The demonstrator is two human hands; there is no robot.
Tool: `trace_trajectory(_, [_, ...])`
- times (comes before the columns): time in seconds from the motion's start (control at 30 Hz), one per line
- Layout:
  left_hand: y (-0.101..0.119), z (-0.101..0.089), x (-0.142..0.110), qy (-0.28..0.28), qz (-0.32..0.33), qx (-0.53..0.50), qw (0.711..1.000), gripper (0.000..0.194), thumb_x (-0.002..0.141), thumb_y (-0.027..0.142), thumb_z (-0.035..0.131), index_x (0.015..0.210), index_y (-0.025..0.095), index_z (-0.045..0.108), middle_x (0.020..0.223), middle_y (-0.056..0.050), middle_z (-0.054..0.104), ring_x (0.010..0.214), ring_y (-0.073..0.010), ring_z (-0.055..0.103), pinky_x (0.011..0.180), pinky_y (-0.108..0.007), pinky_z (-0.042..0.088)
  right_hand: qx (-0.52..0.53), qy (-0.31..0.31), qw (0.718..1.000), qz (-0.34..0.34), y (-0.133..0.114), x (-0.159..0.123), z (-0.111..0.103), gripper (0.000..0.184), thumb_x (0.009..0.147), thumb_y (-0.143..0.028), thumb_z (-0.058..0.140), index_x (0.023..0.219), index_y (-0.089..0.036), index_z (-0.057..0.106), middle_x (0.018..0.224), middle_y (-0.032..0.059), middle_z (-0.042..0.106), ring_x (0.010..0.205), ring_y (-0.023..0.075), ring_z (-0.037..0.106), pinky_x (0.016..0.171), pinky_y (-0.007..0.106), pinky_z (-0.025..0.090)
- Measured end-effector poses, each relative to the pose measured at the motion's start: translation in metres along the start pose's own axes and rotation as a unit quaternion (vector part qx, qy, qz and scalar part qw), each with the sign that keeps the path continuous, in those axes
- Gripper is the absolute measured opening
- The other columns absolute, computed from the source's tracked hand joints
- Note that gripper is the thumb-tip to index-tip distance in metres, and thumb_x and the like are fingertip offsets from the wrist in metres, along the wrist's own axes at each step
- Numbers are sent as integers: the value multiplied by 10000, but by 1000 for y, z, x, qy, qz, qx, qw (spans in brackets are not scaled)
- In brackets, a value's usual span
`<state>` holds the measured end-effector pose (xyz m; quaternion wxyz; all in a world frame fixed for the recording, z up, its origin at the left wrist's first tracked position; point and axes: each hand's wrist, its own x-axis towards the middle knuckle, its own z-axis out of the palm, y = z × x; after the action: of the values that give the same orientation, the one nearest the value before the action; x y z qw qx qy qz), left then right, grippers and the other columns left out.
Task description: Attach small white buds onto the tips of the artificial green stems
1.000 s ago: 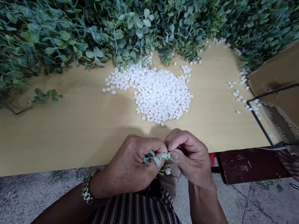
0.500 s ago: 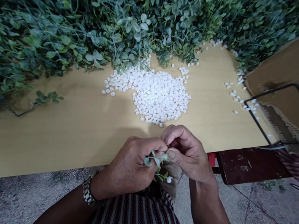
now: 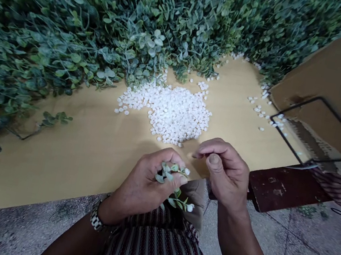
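My left hand (image 3: 145,184) is closed around a small green artificial leaf sprig (image 3: 172,176) with white tips, held over the near edge of the wooden table (image 3: 87,148). My right hand (image 3: 224,170) hovers just to its right, apart from the sprig, fingers curled loosely with the thumb up and nothing visible in them. A pile of small white beads (image 3: 173,112) lies on the table just beyond both hands.
A big heap of artificial green foliage (image 3: 93,21) covers the far and left table. A loose sprig (image 3: 55,118) lies left. Scattered beads (image 3: 261,110), a cardboard box (image 3: 339,87) and a black wire frame (image 3: 321,132) sit right; a dark red bench (image 3: 282,186) below.
My right hand has let go of the sprig and drawn away to the right. The left hand keeps the sprig, now a little lower. The view has tilted down slightly.
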<state>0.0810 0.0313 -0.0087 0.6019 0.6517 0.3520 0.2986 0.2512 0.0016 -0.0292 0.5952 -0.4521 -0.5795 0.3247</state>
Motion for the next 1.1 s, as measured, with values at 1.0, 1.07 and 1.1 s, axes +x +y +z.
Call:
trace_trajectory(1.0, [-12, -3, -10, 101, 38, -38, 993, 72, 797, 131, 562, 733, 160, 574, 601, 20, 519, 535, -85, 459, 501, -196, 392, -185, -71, 977, -73, -2, 17, 5, 113, 868, -134, 519, 905, -204, 598, 742, 12, 592, 688, 140, 570, 585, 274, 466])
trace_trajectory(1.07, [-13, -4, -9, 113, 27, -62, 991, 53, 802, 132, 567, 781, 168, 600, 653, 11, 551, 552, -83, 465, 505, -191, 400, -282, -88, 954, -58, 6, 24, 5, 74, 867, -159, 533, 853, -185, 600, 739, 29, 598, 693, 152, 562, 603, 288, 453])
trace_trajectory(1.1, [-14, -5, -9, 114, 28, -74, 990, 56, 806, 136, 570, 805, 173, 611, 680, 8, 562, 559, -81, 468, 507, -190, 403, -319, -104, 940, -63, 10, 26, 7, 84, 872, -175, 527, 827, -179, 598, 727, 35, 593, 680, 155, 553, 603, 293, 445])
